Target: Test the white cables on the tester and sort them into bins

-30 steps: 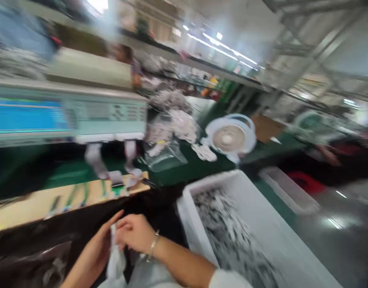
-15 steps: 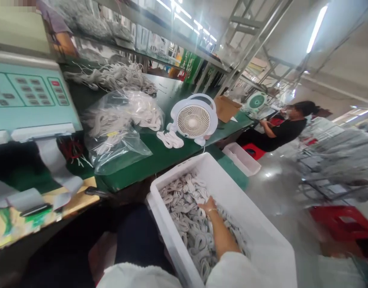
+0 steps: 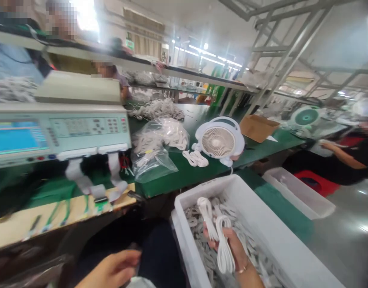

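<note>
My right hand is raised over a white plastic bin and is closed round a bundle of coiled white cables. The bin holds many more coiled white cables. My left hand is low at the bottom edge, blurred, with fingers curled; what it holds, if anything, I cannot make out. A pale tester machine with a blue screen stands on the green bench ahead of my left hand.
A clear bag of white cables, loose cables and a small white fan sit on the bench. A second white bin stands on the floor at right, beside a seated person. A cardboard box lies further back.
My right hand has come up out of the bin with a bundle of cables. My left hand has come into view at the bottom. The view has swung back to the left.
</note>
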Demonstrator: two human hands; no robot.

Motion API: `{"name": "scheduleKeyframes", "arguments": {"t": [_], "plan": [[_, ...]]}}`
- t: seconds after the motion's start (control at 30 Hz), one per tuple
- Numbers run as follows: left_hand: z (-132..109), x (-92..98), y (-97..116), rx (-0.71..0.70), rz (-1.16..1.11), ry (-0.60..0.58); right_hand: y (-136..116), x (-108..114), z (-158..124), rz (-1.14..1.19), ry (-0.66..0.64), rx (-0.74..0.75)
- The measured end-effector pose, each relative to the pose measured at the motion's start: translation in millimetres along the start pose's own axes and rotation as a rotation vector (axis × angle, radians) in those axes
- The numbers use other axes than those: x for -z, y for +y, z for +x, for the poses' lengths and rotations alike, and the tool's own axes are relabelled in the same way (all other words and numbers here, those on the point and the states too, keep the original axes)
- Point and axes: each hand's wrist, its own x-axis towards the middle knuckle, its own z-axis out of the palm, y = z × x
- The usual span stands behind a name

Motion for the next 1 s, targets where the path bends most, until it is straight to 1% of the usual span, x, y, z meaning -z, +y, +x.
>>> {"name": "scheduleKeyframes", "arguments": {"t": [0.03,0.07,0.1,0.13,0.17,0.2,0.23,0.3,0.37,0.4,0.47,0.53,0.57,0.67,0.73,0.8,0.87,0.9,0.93,1.0], "plan": [[2.6,-10.7,19.9,-0.067,-0.064,-0.050,4.0,-29.2,-1.5,0.106,-0.172,-0.083],[4.6,-18.9,38.7,-0.149,-0.147,-0.077,10.4,-58.0,-2.2,0.158,-0.310,-0.154],[5.3,-24.1,54.9,-0.235,-0.225,-0.080,18.7,-84.9,-1.9,0.166,-0.413,-0.211],[4.4,-26.0,67.6,-0.303,-0.289,-0.070,28.2,-109.0,-0.6,0.139,-0.485,-0.258],[1.8,-24.9,76.0,-0.348,-0.356,-0.036,38.1,-129.6,1.9,0.085,-0.528,-0.288],[-1.9,-21.4,80.2,-0.379,-0.416,0.021,47.4,-146.7,5.6,0.002,-0.544,-0.293],[-6.3,-16.0,80.6,-0.405,-0.475,0.099,55.5,-160.5,10.5,-0.102,-0.531,-0.265],[-14.9,-1.9,72.6,-0.423,-0.607,0.288,66.7,-180.8,22.6,-0.335,-0.438,-0.114],[-20.7,13.2,59.2,-0.368,-0.749,0.444,71.4,-195.8,34.2,-0.536,-0.341,0.059],[-22.2,20.0,52.4,-0.314,-0.815,0.485,72.1,-202.7,38.5,-0.596,-0.330,0.101],[-22.9,30.9,40.3,-0.208,-0.913,0.496,72.4,-216.1,42.8,-0.639,-0.408,0.104],[-21.4,37.5,31.2,-0.159,-0.966,0.479,73.7,-228.8,42.9,-0.651,-0.497,0.110],[-20.0,39.4,27.7,-0.152,-0.985,0.475,75.3,-234.4,42.4,-0.665,-0.508,0.137],[-15.1,41.7,21.3,-0.150,-1.008,0.493,84.4,-246.6,43.5,-0.748,-0.419,0.223],[-12.1,41.6,19.9,-0.163,-0.997,0.507,92.3,-250.2,47.0,-0.792,-0.381,0.264],[-10.0,40.9,19.7,-0.182,-0.971,0.499,99.2,-250.8,51.4,-0.852,-0.364,0.357],[-8.6,39.9,19.5,-0.204,-0.936,0.475,103.6,-249.3,55.1,-0.915,-0.310,0.471],[-7.9,39.3,19.0,-0.214,-0.907,0.469,104.7,-248.1,56.3,-0.940,-0.281,0.503],[-7.1,38.7,18.2,-0.226,-0.866,0.466,105.1,-246.8,57.1,-0.954,-0.262,0.516],[-5.0,37.2,15.8,-0.261,-0.752,0.479,103.7,-244.2,57.0,-0.963,-0.267,0.509]]}}
